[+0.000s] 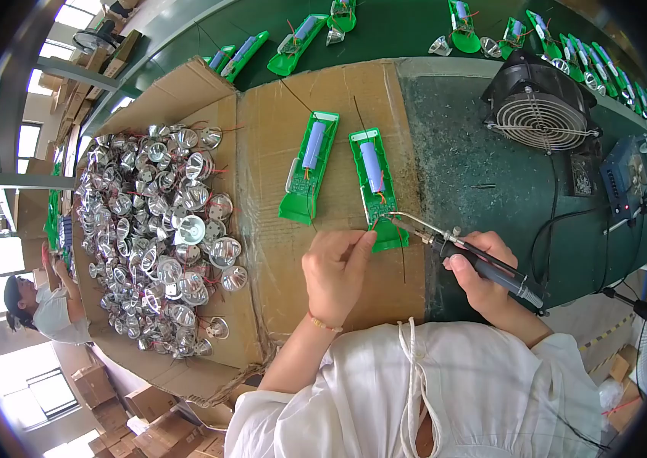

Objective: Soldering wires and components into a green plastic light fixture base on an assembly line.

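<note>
My right hand (pixel 485 275) is closed around a soldering iron (pixel 484 267) with a thin metal feed tube along it. Its tip reaches the small circuit board at the lower part of a green flashlight housing (pixel 386 238), which holds a blue cylindrical battery (pixel 371 166) and red and black wires. At the lower left edge of that housing, my left hand (pixel 335 271) pinches thumb and forefinger together; what lies between them is too small to make out. A second green housing (pixel 293 206) with a blue battery (pixel 314 145) lies just left of it.
A cardboard box (pixel 243 336) full of silver reflector cups (pixel 192 229) stands at the left. Cardboard (pixel 262 114) covers the bench under the housings. At the right are a black fan (pixel 541 114) and a blue soldering station (pixel 625 179). More green housings (pixel 296 42) line the far side. Another person (pixel 52 309) works at far left.
</note>
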{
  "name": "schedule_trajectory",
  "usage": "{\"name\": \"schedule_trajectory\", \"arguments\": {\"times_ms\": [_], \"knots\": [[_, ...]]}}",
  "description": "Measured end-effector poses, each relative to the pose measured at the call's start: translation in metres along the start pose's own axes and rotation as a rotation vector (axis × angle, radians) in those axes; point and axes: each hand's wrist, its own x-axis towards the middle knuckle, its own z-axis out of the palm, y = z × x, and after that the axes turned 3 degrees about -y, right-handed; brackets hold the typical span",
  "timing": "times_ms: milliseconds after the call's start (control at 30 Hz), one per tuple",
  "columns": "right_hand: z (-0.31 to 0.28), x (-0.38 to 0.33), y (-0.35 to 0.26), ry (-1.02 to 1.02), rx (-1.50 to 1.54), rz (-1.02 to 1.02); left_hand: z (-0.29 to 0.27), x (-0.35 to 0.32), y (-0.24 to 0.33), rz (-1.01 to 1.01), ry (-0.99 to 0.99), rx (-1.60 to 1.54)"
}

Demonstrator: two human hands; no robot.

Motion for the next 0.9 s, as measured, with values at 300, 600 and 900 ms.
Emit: {"name": "schedule_trajectory", "arguments": {"times_ms": [300, 600, 900], "knots": [[0.009, 0.003, 0.004, 0.071, 0.029, 0.077, 0.006, 0.004, -0.008, -0.056, -0.028, -0.176], [0.019, 0.010, 0.006, 0.120, 0.139, 0.069, 0.010, 0.007, -0.010, -0.038, -0.009, -0.143], [0.020, 0.005, 0.007, 0.196, 0.401, 0.157, 0.010, 0.008, -0.012, -0.052, -0.020, -0.152]]}}
